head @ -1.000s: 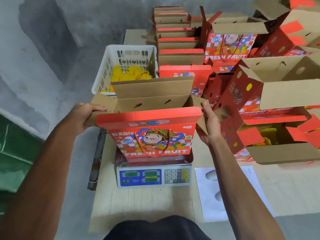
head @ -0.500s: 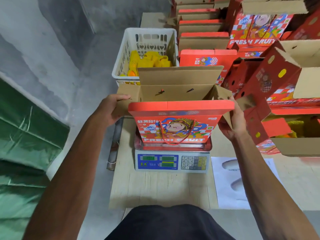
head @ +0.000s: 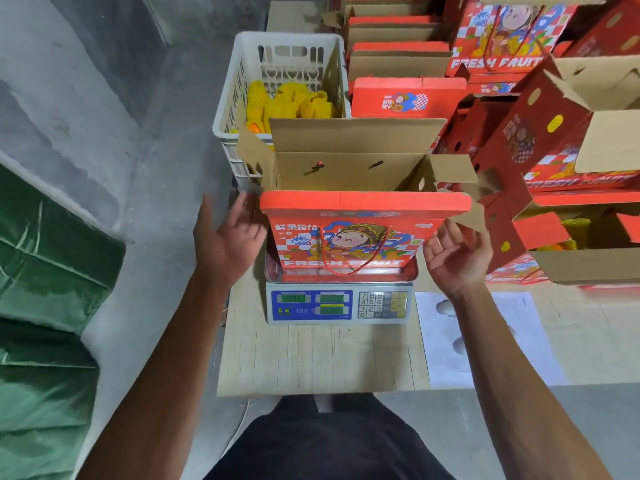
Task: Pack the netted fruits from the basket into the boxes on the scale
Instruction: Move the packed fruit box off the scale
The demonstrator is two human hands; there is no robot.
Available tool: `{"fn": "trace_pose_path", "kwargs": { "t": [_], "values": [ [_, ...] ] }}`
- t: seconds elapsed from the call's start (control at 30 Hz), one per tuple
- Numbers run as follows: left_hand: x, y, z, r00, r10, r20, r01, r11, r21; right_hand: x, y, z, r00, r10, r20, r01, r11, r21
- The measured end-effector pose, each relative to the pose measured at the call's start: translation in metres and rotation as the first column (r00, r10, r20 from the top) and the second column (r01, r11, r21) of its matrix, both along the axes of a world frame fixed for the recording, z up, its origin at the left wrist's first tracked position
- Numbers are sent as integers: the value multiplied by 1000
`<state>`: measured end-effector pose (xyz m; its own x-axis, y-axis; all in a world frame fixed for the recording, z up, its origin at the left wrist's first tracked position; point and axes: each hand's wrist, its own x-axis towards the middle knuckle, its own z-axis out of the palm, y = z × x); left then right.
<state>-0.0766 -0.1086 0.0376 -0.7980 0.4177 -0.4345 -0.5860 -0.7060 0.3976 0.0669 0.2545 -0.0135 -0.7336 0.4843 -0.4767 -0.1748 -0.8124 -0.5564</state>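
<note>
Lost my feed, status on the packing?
Left hand open, right hand open, both off box. Box on scale, unfilled. Basket path unobstructed.

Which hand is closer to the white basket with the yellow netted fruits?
Left. The left hand is just below the white basket's near corner; the right hand is across the box, farther away.

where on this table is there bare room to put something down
Bare tabletop lies between the scale and the table's near edge, left of the paper sheet. Right and behind is crowded with red fruit boxes and the basket.
</note>
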Motion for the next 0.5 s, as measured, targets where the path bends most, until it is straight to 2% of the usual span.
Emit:
{"fn": "trace_pose_path", "kwargs": {
  "t": [0.13,0.27,0.37,0.5],
  "values": [
    [18,1,-16,995,83,49,-80,995,-51,18,-12,-8,999,-16,51,15,999,33],
    [28,-5,-27,994,83,68,-80,996,-43,30,-23,-12,996,-18,84,13,998,67],
    [39,-10,-39,996,76,40,-73,994,-76,34,-37,-14,988,1,151,-26,987,157],
    [65,-5,-43,992,114,55,-110,992,-62,37,-40,-10,990,63,125,-84,983,164]
  ]
}}
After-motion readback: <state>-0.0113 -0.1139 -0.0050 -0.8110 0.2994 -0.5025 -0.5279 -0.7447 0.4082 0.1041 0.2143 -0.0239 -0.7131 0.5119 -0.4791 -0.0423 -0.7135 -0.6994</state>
